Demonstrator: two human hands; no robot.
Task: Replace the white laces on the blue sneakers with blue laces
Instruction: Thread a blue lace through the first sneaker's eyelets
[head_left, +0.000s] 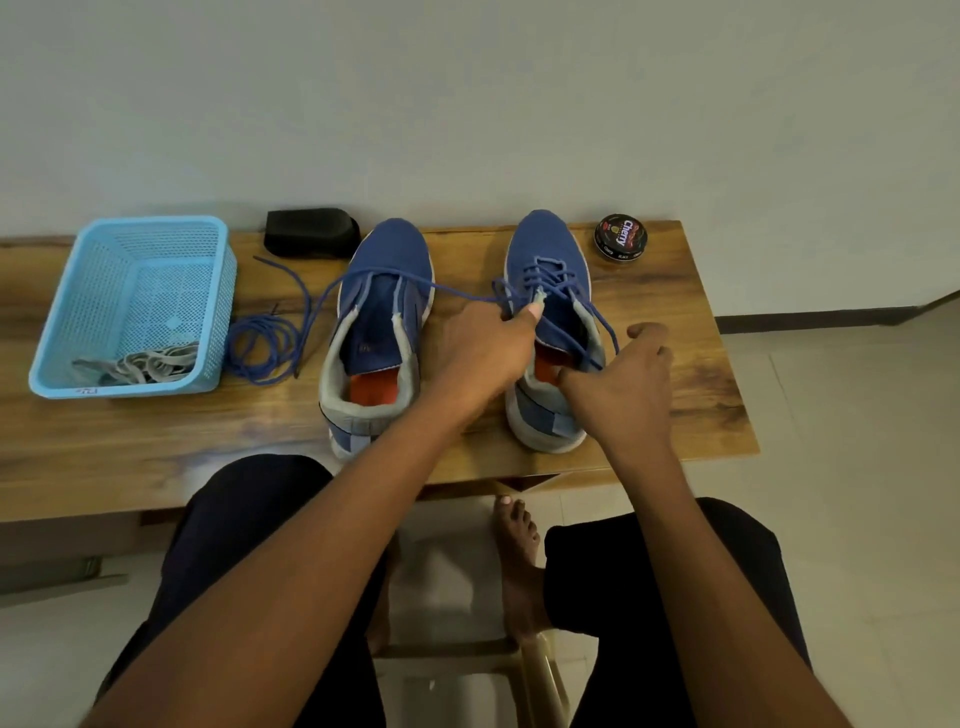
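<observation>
Two blue sneakers stand toe-away on the wooden table (156, 441). The right sneaker (545, 244) has a blue lace (550, 275) crossed through its eyelets. My left hand (483, 353) grips one end of that lace beside the tongue, thumb pressed near the top eyelet. My right hand (623, 384) pinches the other lace end at the shoe's right side. The left sneaker (389, 260) has no lacing; a second blue lace (260, 343) lies across its front and coils on the table to its left. White laces (145, 364) lie in a light blue basket (57, 332).
A black brush or sponge block (311, 234) sits at the table's back edge. A round tin of black shoe polish (621, 236) stands beyond the right sneaker. My knees and a bare foot (514, 545) are below the table's front edge, above a stool.
</observation>
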